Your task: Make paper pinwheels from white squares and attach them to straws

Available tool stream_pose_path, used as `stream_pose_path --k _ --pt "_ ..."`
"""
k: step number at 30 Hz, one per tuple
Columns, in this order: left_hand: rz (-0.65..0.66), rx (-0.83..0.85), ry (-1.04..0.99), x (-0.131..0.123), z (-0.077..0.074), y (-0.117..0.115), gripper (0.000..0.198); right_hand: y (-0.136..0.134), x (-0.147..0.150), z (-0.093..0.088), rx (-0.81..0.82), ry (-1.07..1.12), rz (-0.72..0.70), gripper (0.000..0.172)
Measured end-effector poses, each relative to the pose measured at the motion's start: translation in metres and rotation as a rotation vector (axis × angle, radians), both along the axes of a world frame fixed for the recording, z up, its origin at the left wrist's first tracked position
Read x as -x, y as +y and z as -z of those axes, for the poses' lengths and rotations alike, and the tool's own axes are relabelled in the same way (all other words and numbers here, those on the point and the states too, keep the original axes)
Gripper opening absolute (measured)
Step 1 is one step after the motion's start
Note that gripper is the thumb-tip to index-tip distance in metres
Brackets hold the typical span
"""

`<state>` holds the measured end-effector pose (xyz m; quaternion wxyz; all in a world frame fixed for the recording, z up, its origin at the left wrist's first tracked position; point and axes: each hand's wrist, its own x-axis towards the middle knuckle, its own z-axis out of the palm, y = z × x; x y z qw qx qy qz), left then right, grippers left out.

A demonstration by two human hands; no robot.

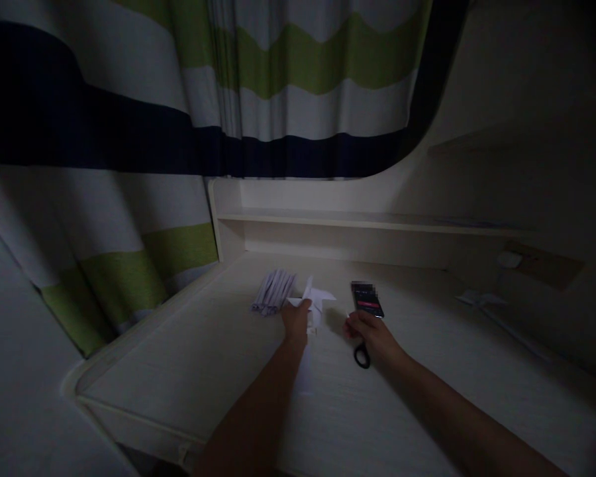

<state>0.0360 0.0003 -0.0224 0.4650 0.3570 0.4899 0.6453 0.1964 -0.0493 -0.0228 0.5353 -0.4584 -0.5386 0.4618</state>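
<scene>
My left hand (296,320) is closed on a white paper pinwheel (318,299), its thumb lying over the folded paper. To the right, my right hand (367,328) is pinched shut above the desk; a tiny pale bit shows at its fingertips, too small to name. Just under that hand is the black handle loop of what look like scissors (362,356), the rest hidden. A phone (367,299) with a lit screen lies beyond the right hand. Beside my left hand sits a bundle of rolled paper sticks (274,291). A pale paper strip (304,371) lies by my left forearm.
The white desk (189,371) has a raised shelf (328,217) along its back. At the far right lies another pinwheel (479,298) on a stick, near a wall socket plate (541,265). Striped curtains (318,99) hang behind and to the left.
</scene>
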Motion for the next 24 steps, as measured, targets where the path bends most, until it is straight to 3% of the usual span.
stream_pose_path --k 4,9,16,24 --pt "0.146 -0.089 0.093 -0.023 0.000 -0.019 0.010 -0.020 -0.021 -0.011 -0.125 -0.244 0.028 0.028" --pt "0.271 -0.086 0.242 -0.039 0.007 -0.031 0.016 -0.034 -0.030 -0.014 -0.243 -0.392 0.077 0.023" --pt "0.322 -0.114 0.500 -0.045 0.006 -0.041 0.012 -0.044 -0.024 -0.012 -0.284 -0.900 0.105 0.016" --pt "0.333 -0.167 0.590 -0.050 0.003 -0.048 0.011 -0.042 -0.028 -0.009 -0.216 -1.033 0.127 0.012"
